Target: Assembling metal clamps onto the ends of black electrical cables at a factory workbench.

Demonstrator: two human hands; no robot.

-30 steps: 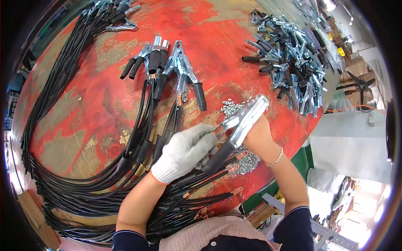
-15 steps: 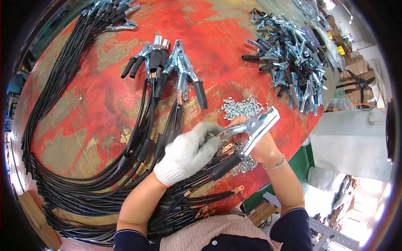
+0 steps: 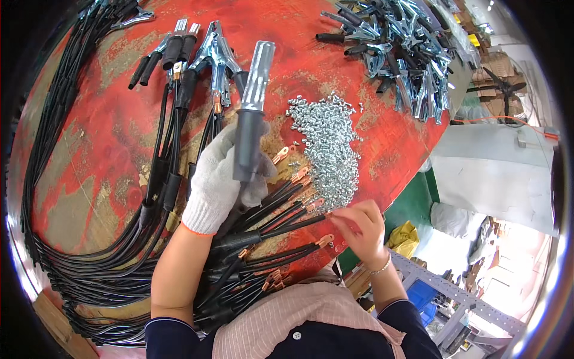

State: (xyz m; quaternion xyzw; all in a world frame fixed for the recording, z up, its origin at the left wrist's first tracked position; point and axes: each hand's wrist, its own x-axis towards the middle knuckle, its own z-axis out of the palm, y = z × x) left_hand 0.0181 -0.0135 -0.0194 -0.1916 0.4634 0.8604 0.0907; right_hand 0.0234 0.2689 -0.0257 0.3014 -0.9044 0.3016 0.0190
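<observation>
My left hand (image 3: 216, 176), in a white knitted glove, is closed around a metal spring clamp (image 3: 258, 78). The clamp's jaw end points up and away, and a black sleeve (image 3: 246, 143) covers its handle. My bare right hand (image 3: 366, 230) is at the near right, thumb and fingers pinching the end of a black cable (image 3: 293, 225). The fingertips hide that end. Beside it lie more cables with copper lugs (image 3: 301, 175). Just beyond the right hand spreads a pile of small silver screws (image 3: 332, 149).
Several clamps (image 3: 412, 66) are heaped at the far right of the red worn table (image 3: 281, 24). Finished-looking clamps on cables (image 3: 212, 57) lie at the far left. A long bundle of black cables (image 3: 48, 149) curves round the left side. A fan (image 3: 505, 90) stands beyond the table.
The clamp was between both hands; now only the left holds it, turned upright. My right hand has let go and moved nearer me to a cable end. The view has shifted.
</observation>
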